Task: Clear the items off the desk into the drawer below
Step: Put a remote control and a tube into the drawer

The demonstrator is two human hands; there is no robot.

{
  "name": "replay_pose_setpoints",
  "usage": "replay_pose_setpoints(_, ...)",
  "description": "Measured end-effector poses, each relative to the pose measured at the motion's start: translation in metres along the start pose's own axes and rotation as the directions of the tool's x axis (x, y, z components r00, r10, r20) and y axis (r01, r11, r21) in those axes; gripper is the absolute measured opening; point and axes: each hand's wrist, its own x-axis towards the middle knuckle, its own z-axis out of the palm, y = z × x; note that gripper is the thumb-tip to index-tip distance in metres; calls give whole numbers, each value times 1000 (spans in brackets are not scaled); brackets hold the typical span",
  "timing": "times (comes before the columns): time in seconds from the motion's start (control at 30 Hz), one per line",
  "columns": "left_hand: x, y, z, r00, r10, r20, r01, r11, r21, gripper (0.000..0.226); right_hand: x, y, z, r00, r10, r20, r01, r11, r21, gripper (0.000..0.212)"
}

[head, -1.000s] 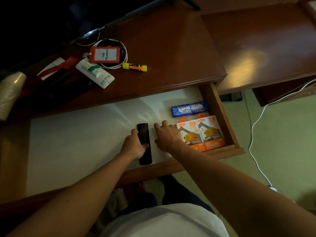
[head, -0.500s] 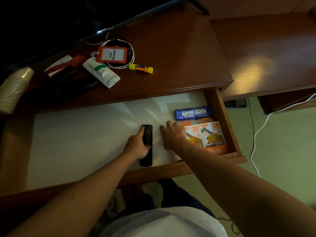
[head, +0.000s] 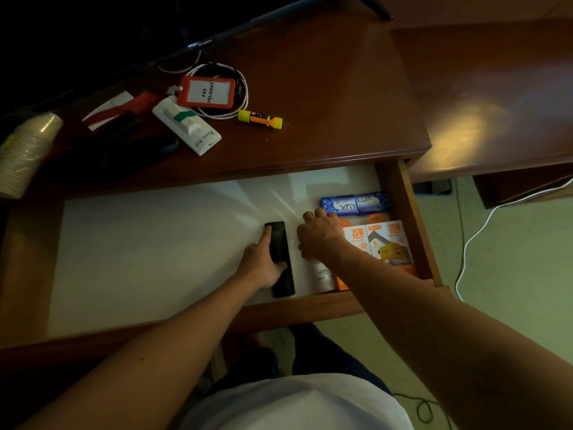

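We see the left hand (head: 263, 262) grasping the black remote (head: 280, 259) near the drawer (head: 409, 225) front edge, aligning it; the right hand (head: 319, 235), curled, nudges the charger boxes (head: 381, 243) into the right front corner.

We see dim, warm-toned scene. Upper left corner near black. Soft glare patch on table (head: 465, 125) at right. White drawer (head: 155, 252) floor brightest, streaked with faint reflections and shadows. Edges bend from wide-angle distortion. Mild softness and grain throughout.
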Motion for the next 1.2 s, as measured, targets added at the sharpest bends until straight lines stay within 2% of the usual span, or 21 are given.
replay_pose_setpoints(0.13,2,11,8,999,38,17,-37,999,-40,103,-2,6,-2,999,-16,-33,15,1000,-14,36)
replay_pose_setpoints(0.47,-5,22,21,1000,23,-15,-24,994,-109,103,-1,19,3,998,-33,-53,33,999,-7,31)
replay_pose_setpoints(0.7,-10,27,15,998,50,36,-48,998,-47,108,0,20,4,999,-23,-45,24,999,36,29)
replay_pose_setpoints(0.8,-11,27,12,998,54,42,-54,999,2,108,-1,20,3,999,-24,-39,26,999,36,28)
replay_pose_setpoints(0.93,-10,31,-1,996,77,46,-84,980,179,109,-1,18,3,999,-14,-53,17,999,51,29)
replay_pose_setpoints(1.07,1,41,-20,988,96,118,-133,921,366,132,-3,19,7,999,-8,-52,11,998,54,29)
replay_pose_setpoints(1.2,7,46,-24,975,138,172,-203,867,455,130,-4,24,14,998,-20,-67,25,997,70,31)
